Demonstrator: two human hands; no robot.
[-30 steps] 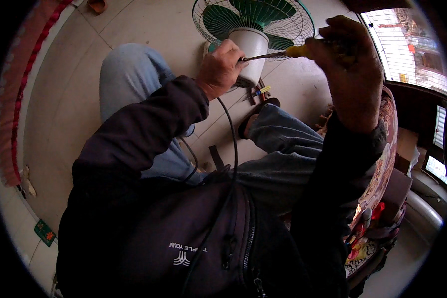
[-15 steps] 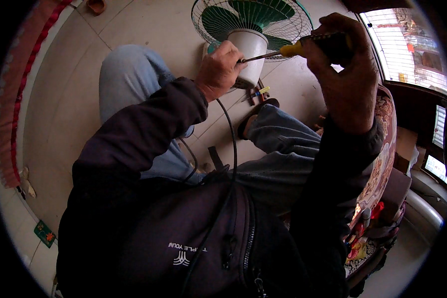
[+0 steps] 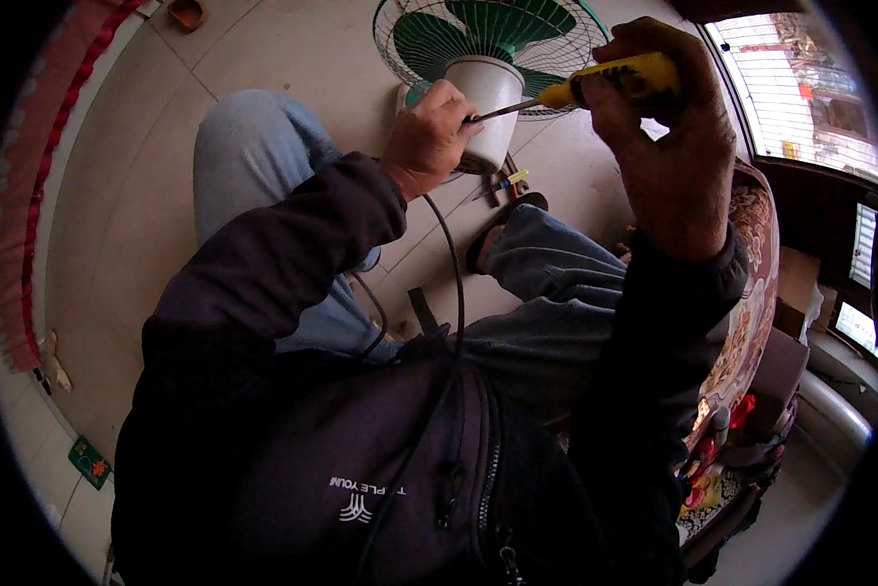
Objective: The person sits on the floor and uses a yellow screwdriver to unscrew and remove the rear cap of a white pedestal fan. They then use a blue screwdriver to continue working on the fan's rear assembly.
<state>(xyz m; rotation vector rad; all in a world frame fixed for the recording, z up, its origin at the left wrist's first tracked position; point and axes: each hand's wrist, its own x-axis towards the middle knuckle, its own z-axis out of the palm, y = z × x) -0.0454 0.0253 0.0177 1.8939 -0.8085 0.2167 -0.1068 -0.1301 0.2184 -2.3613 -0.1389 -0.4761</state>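
My right hand (image 3: 668,146) grips the yellow and black handle of a screwdriver (image 3: 595,88), raised at the upper right. Its metal shaft runs left to the fingers of my left hand (image 3: 427,142). That hand is closed, pinching something small and dark at the screwdriver's tip; what it is I cannot make out. Just beyond stands an electric fan with a pale motor housing (image 3: 491,93), green blades (image 3: 514,21) and a wire guard. Whether my left hand touches the housing I cannot tell. Below that hand a black cable (image 3: 454,244) hangs down towards my lap.
On the tiled floor near my foot lie tools, one with a yellow handle (image 3: 512,179). A patterned armchair (image 3: 747,273) stands close on the right, with assorted items below it. A red-edged curtain (image 3: 43,195) hangs at the left. A brown slipper (image 3: 187,14) lies at the far left.
My right hand has turned the screwdriver handle, showing more of its yellow side, and shifted slightly left and up. My left hand stays almost still.
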